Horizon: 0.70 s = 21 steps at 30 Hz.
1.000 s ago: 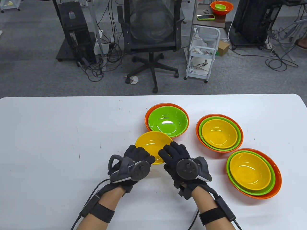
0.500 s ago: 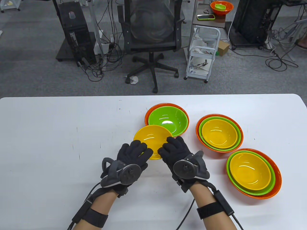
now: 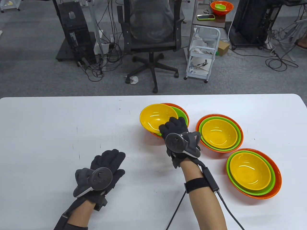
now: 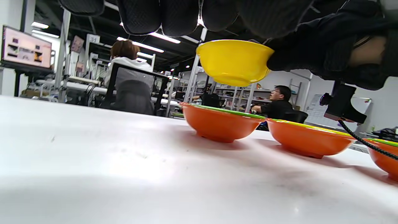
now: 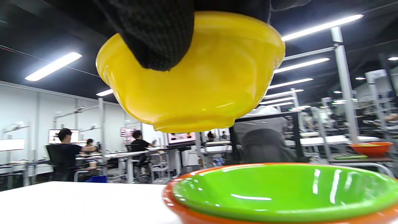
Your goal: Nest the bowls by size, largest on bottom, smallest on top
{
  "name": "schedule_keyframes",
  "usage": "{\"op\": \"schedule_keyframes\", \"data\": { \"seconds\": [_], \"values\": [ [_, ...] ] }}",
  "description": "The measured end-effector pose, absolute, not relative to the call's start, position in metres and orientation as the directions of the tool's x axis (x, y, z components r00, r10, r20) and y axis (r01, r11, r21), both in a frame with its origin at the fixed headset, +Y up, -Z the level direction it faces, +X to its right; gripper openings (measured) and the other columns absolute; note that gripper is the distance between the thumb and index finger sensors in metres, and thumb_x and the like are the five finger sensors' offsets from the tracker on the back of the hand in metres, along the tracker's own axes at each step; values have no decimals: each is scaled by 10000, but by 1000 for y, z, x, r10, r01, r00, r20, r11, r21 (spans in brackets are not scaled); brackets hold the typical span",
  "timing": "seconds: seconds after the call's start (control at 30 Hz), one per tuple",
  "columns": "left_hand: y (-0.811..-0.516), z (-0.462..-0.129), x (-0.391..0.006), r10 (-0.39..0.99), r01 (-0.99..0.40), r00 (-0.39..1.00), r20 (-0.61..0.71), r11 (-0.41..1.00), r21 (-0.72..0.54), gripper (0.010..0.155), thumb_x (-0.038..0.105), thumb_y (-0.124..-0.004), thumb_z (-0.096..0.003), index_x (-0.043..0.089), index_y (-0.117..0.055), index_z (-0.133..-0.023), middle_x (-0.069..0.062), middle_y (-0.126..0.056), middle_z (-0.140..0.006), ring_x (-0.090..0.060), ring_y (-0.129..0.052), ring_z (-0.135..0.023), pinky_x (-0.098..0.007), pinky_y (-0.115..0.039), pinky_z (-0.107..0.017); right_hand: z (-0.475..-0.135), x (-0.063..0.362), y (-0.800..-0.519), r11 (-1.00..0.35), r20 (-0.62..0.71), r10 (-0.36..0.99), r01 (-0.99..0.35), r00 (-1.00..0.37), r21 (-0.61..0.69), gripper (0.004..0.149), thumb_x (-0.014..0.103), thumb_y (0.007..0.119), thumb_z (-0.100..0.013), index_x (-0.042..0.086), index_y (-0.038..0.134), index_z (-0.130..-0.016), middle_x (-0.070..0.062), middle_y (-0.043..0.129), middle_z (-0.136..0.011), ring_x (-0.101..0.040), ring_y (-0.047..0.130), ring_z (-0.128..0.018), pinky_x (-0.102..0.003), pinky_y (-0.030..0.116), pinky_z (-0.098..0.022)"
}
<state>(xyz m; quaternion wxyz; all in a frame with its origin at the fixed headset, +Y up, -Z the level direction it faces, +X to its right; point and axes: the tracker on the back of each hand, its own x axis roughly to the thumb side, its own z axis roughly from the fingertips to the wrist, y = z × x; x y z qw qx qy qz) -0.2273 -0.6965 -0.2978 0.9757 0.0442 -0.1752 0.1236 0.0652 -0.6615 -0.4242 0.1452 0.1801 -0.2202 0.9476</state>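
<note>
While right hand [image 3: 174,128] grips yellow bowl [image 3: 157,118] aloft — green bowl [image 3: 181,113] half hidden — left hand [image 3: 105,167] seemingly flat, fingers spread.

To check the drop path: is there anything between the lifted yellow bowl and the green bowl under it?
Nothing: in the right wrist view only open air separates the yellow bowl from the green bowl.
</note>
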Motion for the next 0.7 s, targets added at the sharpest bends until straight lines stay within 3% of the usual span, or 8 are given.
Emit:
{"op": "schedule_keyframes", "data": {
  "seconds": [0.4,0.7],
  "values": [
    [-706,-300,-241,299,-315,904,306,949,0,681,510,-697,-506,297,-520,-1129,-89,-557,-1187,-411,-589,-1107,-672,-530,-773,-474,60,-699,-928,171,176,-222,-969,-301,396,208,861,-431,95,912,-807,-161,898,-807,-455,724,-868,-636,493,-692],
    [-707,-300,-242,319,-334,896,309,943,-5,675,509,-696,-507,295,-531,-1126,-87,-568,-1183,-409,-598,-1104,-673,-531,-773,-481,53,-716,-954,140,126,-159,-982,-255,394,219,869,-427,93,920,-797,-157,913,-786,-451,751,-846,-632,511,-687]
  ]
}}
